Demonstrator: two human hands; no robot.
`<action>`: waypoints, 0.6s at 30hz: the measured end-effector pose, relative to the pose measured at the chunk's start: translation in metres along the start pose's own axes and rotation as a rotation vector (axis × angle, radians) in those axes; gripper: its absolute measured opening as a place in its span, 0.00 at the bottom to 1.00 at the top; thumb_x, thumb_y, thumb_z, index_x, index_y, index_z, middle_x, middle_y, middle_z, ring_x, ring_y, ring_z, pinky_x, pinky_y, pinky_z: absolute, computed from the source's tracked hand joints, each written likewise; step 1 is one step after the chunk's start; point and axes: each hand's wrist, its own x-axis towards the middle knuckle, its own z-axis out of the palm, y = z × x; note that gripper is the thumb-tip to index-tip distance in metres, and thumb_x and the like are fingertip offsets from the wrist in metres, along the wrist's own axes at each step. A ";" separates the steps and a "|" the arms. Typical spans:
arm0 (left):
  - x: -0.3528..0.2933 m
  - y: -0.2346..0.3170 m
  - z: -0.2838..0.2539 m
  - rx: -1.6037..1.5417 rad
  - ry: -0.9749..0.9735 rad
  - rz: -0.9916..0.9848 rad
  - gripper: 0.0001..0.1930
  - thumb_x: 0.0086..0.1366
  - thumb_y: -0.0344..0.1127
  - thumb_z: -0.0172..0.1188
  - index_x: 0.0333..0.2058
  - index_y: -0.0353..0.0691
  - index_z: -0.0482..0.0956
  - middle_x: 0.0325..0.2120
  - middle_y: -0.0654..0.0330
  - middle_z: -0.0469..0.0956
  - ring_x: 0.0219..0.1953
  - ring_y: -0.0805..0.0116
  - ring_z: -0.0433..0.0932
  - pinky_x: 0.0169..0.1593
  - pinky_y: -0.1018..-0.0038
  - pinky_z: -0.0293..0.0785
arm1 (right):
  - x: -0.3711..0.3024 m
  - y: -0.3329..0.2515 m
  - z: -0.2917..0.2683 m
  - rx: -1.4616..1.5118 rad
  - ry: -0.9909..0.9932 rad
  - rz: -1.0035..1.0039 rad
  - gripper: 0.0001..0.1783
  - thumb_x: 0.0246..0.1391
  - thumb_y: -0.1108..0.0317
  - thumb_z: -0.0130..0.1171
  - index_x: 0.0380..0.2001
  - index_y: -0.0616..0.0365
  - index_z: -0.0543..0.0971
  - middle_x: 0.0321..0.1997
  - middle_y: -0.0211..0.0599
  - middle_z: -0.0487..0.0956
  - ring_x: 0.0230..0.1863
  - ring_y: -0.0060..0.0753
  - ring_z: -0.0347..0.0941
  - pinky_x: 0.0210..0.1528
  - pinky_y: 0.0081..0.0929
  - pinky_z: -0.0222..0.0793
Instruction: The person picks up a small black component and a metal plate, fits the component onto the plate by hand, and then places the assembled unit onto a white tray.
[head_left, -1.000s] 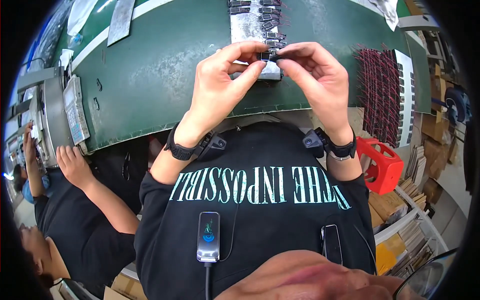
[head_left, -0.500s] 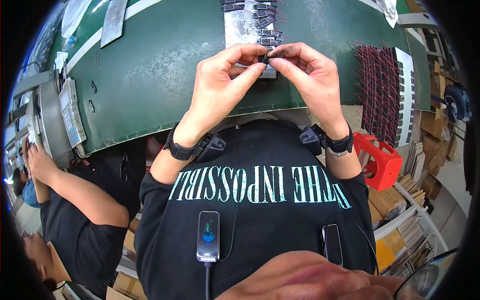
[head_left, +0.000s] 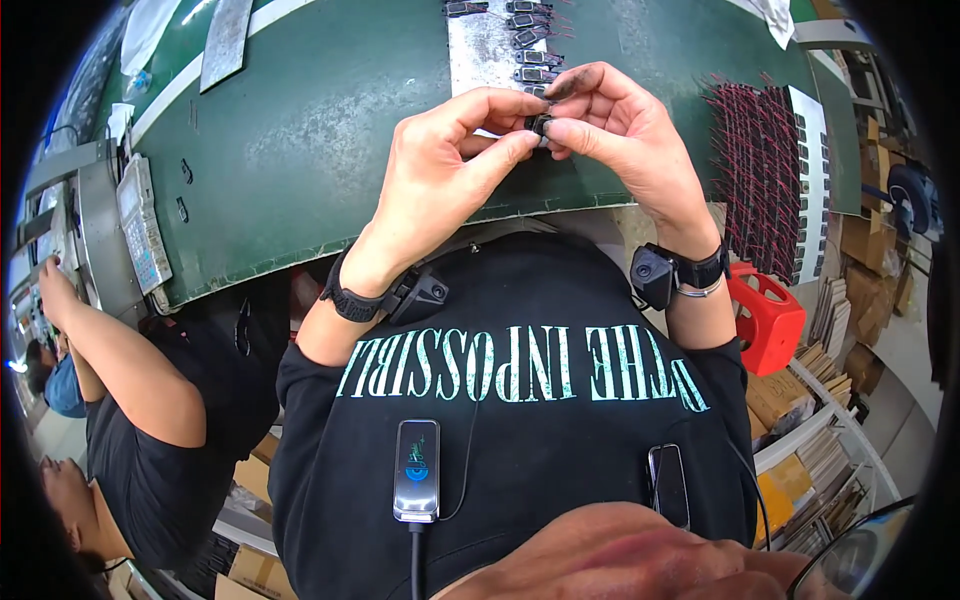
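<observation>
The workbench (head_left: 300,190) extends before me. A small part (head_left: 540,124) lies between my left hand (head_left: 440,150) and right hand (head_left: 635,130), near the front end of a plate (head_left: 480,65); wired parts (head_left: 535,58) line this plate's right side, beyond my hands. Farther right, a wire bundle (head_left: 755,180) adjoins a strip (head_left: 813,180). To the left lie two loose pieces (head_left: 186,172), a keypad unit (head_left: 142,225) left of them, a panel (head_left: 226,45) farther back. A co-worker (head_left: 150,430) is at my left, a stool (head_left: 770,325) at my right.

Looks like a factory workshop, judging by the long green worktable (head_left: 300,170), rows of red-wired black parts (head_left: 757,190), cardboard boxes (head_left: 865,262) at the right (plus a co-worker (head_left: 150,475) at the left).
</observation>
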 end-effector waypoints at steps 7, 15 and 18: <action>-0.003 0.000 0.003 0.055 0.011 0.020 0.12 0.67 0.21 0.60 0.49 0.28 0.78 0.43 0.56 0.82 0.41 0.72 0.82 0.48 0.78 0.80 | 0.001 0.014 0.012 -0.270 0.057 -0.217 0.13 0.59 0.76 0.62 0.47 0.62 0.74 0.41 0.32 0.79 0.42 0.22 0.77 0.48 0.20 0.73; 0.003 0.002 -0.023 -0.214 -0.051 -0.124 0.09 0.68 0.24 0.60 0.44 0.27 0.79 0.36 0.57 0.83 0.37 0.74 0.82 0.43 0.79 0.80 | -0.008 0.007 0.028 -0.426 0.099 -0.213 0.15 0.57 0.78 0.63 0.48 0.63 0.76 0.44 0.30 0.77 0.45 0.21 0.74 0.53 0.22 0.70; 0.020 0.004 -0.035 -0.023 0.064 -0.066 0.09 0.65 0.28 0.63 0.43 0.31 0.81 0.34 0.62 0.84 0.34 0.78 0.81 0.41 0.80 0.79 | -0.004 0.006 0.027 -0.489 0.153 -0.273 0.15 0.55 0.78 0.64 0.47 0.62 0.79 0.43 0.31 0.79 0.44 0.24 0.75 0.51 0.24 0.70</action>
